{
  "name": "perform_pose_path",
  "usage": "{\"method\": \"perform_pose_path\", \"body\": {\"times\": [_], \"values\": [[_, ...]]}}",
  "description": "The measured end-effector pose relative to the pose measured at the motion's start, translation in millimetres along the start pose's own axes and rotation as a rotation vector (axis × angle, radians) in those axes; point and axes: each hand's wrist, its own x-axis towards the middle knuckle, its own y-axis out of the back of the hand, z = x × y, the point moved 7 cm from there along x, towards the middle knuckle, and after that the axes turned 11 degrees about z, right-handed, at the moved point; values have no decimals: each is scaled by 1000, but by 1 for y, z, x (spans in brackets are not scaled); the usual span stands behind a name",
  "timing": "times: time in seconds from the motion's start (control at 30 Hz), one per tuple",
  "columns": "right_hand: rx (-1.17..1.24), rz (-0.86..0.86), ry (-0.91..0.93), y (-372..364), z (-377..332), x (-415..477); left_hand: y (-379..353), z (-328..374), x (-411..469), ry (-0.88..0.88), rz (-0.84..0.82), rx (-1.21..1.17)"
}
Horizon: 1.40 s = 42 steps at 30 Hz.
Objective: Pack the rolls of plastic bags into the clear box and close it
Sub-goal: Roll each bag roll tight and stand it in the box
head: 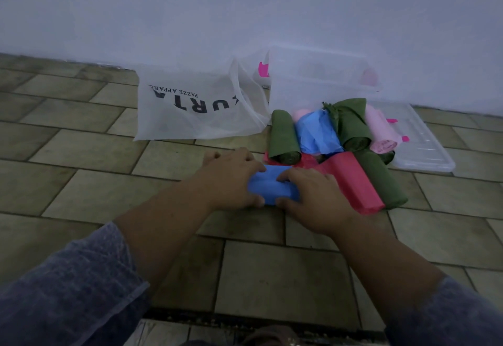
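Observation:
A blue roll of plastic bags lies on the tiled floor, and both hands press on it. My left hand grips its left end, my right hand its right end. Behind it lies a heap of rolls: a green roll, a loose blue one, a second green roll, a pink roll, a red roll and another green roll. The clear box stands open by the wall. Its clear lid lies flat to the right.
A white translucent carrier bag with black lettering lies left of the box. The pale wall runs along the back. The floor is beige tile, with a dark strip at the bottom edge.

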Motion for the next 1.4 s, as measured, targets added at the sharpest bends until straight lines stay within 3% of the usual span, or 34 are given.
{"method": "perform_pose_path", "body": {"times": [0.3, 0.37, 0.43, 0.57, 0.63, 0.73, 0.87, 0.97, 1.03, 1.1, 1.2, 1.27, 1.33, 1.4], "values": [[-258, 42, 199, 0, -30, 16, 2, -11, 18, 101, -16, 75], [-301, 25, 150, 1, -31, 27, 9, -18, 17, 236, 103, 74], [-252, -39, 40, 0, -26, 39, 9, -26, 11, 448, 160, -116], [-67, -312, -230, -13, -13, 52, -14, -15, 11, 765, 71, -724], [15, -343, -311, -14, -9, 48, -16, -10, 15, 824, 123, -822], [308, -307, -424, -15, -7, 34, -12, -10, 17, 829, 286, -824], [734, -277, -599, -18, -5, 16, -4, -2, 17, 725, 480, -1027], [1118, -288, -727, -11, 3, 20, 4, 7, 27, 683, 501, -1331], [1301, -348, -715, -2, 4, 30, 15, 14, 42, 619, 486, -1457], [1354, -339, -627, 15, 9, 49, 35, 19, 64, 493, 483, -1438], [1159, -196, -501, 52, 35, 93, 76, 18, 108, 301, 513, -1328], [1088, -65, -486, 75, 60, 129, 98, 5, 140, 317, 563, -1239], [1121, 110, -545, 94, 90, 168, 107, -14, 175, 407, 537, -934], [1100, 311, -640, 106, 123, 207, 96, -27, 204, 458, 351, -579]]}}
